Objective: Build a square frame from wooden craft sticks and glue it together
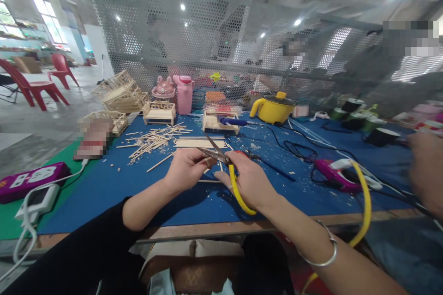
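Note:
Yellow-handled scissors (242, 193) are gripped in my right hand (249, 177), their dark blades spread apart and pointing left. My left hand (187, 168) is closed in a pinch near the blades, with a small pale stick piece partly showing at its fingertips. Just beyond my hands lies a row of thin wooden sticks (199, 143). A loose heap of sticks (152, 143) is to the left of it. Behind the row stands a small wooden frame (211, 122), with a blue-handled tool (233, 121) resting on it.
Wooden frames (121, 94) are stacked at the back left, beside another small frame (159, 113). A pink flask (184, 94) and yellow pot (275, 108) stand behind. Power strips (38, 179) (337, 175) flank the blue mat. Another person's hand (427, 170) is at the right edge.

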Available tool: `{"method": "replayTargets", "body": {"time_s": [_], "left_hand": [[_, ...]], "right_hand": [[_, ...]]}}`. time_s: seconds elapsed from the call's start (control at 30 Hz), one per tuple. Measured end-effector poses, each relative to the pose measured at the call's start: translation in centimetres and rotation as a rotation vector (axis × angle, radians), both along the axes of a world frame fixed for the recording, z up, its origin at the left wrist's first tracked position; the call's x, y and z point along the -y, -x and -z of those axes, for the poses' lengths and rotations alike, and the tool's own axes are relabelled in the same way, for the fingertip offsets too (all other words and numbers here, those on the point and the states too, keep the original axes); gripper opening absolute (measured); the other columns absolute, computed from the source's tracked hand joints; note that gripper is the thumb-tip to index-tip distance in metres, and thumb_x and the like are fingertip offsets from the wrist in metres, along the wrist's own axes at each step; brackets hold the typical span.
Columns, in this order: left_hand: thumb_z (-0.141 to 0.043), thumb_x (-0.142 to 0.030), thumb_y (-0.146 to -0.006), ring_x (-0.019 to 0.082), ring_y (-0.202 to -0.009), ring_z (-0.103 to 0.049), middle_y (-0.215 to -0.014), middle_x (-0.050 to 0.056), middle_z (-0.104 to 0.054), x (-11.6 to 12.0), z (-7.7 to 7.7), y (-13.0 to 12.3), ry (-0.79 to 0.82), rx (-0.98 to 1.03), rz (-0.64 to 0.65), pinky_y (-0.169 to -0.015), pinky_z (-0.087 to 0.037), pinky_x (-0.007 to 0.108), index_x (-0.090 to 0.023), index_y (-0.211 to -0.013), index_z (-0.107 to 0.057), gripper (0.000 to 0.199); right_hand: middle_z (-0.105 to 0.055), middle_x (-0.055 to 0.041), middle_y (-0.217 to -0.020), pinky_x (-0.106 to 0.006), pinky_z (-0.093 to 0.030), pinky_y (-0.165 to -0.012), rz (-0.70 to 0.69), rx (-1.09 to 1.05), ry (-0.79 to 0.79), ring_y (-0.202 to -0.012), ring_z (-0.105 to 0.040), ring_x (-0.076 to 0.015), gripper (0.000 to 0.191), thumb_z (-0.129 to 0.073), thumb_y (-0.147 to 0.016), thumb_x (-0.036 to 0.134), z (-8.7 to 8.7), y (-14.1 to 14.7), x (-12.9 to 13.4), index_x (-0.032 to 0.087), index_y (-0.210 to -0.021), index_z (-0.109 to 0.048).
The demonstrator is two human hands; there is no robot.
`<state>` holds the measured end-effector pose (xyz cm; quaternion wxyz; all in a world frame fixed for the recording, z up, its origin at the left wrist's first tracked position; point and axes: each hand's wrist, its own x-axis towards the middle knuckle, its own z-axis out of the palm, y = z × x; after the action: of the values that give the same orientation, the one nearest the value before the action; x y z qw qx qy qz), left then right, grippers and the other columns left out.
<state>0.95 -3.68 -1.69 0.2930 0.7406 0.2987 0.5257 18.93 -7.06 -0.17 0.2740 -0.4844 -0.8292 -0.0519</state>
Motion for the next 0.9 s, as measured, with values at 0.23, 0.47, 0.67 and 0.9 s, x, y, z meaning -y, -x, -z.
{"method": "replayTargets", "body": {"time_s": [0.23,0.47,0.67,0.9], "left_hand": [[-0.060,-0.029,-0.077,0.010,-0.059,-0.059,-0.065,0.001,-0.068,-0.3,-0.4,-0.4,0.122,0.003,-0.035,-0.058,-0.047,0.019,-0.014,-0.073,-0.070,0.019],[-0.064,-0.042,-0.073,0.011,-0.062,-0.062,-0.068,0.002,-0.069,-1.0,-0.5,-0.4,0.356,0.233,0.087,-0.064,-0.054,0.023,-0.014,-0.077,-0.068,0.029],[-0.058,-0.035,-0.079,0.013,-0.068,-0.064,-0.075,0.003,-0.070,-1.2,-0.1,-0.1,0.219,0.173,0.100,-0.067,-0.054,0.024,-0.015,-0.080,-0.070,0.023],[-0.054,-0.017,-0.080,0.012,-0.071,-0.065,-0.079,0.002,-0.072,-1.2,0.4,0.1,0.030,0.085,0.064,-0.068,-0.053,0.022,-0.017,-0.084,-0.071,0.017]], "right_hand": [[-0.053,0.0019,-0.059,-0.024,-0.038,-0.055,-0.008,-0.162,0.185,-0.054,-0.050,-0.0139,0.025,-0.044,-0.088,0.043,0.3,-0.3,-1.3,0.020,-0.085,-0.054],[-0.060,-0.0015,-0.081,-0.027,-0.041,-0.063,-0.094,-0.183,0.165,-0.067,-0.054,-0.0153,0.035,-0.050,-0.083,0.049,-1.7,-0.6,-1.4,0.020,-0.103,-0.049],[-0.059,-0.0089,-0.099,-0.037,-0.043,-0.078,-0.089,-0.025,0.089,-0.091,-0.055,-0.0244,0.053,-0.062,-0.072,0.056,-2.4,-0.7,-0.7,0.019,-0.109,-0.050],[-0.057,-0.0093,-0.096,-0.038,-0.043,-0.078,-0.112,0.017,0.085,-0.088,-0.053,-0.0244,0.055,-0.062,-0.071,0.057,-2.5,-0.3,-0.3,0.018,-0.108,-0.049]]}}
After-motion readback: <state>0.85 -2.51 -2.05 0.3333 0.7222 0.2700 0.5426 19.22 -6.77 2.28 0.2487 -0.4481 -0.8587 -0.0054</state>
